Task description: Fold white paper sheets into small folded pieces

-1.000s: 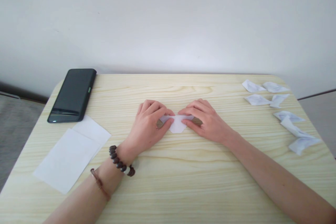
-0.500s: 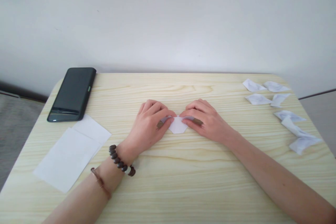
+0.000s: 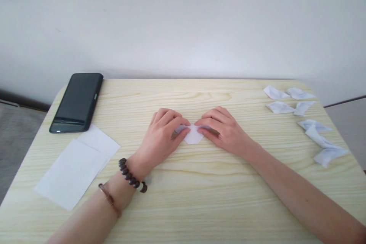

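Note:
A small folded white paper piece (image 3: 193, 136) lies at the middle of the light wooden table (image 3: 183, 183). My left hand (image 3: 161, 135) pinches its left side with curled fingers, and a dark bead bracelet and a thin cord sit on that wrist. My right hand (image 3: 223, 129) presses and pinches the paper's right side, fingers bent over it. Most of the paper is hidden under both hands.
A black phone (image 3: 76, 102) lies at the table's back left. Flat white paper sheets (image 3: 77, 166) lie in front of it. Several folded white paper pieces (image 3: 305, 122) are scattered along the right edge. A pale wall rises behind the table.
Both hands stay on the small paper with only slight finger shifts. The view has tipped a little.

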Demonstrator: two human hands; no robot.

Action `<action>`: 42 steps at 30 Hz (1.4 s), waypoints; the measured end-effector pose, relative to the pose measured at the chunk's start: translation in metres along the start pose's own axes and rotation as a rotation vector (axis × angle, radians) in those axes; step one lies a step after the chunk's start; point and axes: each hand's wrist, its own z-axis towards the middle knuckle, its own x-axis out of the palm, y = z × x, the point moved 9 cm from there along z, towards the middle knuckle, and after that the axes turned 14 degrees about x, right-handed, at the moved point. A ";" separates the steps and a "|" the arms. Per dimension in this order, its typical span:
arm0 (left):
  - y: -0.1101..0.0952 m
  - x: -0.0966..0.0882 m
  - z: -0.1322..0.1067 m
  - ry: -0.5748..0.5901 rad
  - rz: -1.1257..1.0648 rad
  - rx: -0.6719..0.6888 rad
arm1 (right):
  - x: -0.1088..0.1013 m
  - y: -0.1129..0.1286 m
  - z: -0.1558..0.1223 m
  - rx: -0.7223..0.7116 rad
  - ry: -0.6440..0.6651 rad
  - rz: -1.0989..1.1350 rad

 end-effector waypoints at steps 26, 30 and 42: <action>-0.005 -0.002 0.003 0.039 0.133 0.017 | 0.003 0.000 -0.001 0.004 0.016 -0.023; -0.006 0.000 0.003 0.054 0.117 0.062 | 0.003 -0.001 -0.001 0.005 0.031 -0.014; -0.007 -0.004 0.002 -0.004 0.066 0.061 | 0.001 0.001 0.001 0.002 0.018 0.009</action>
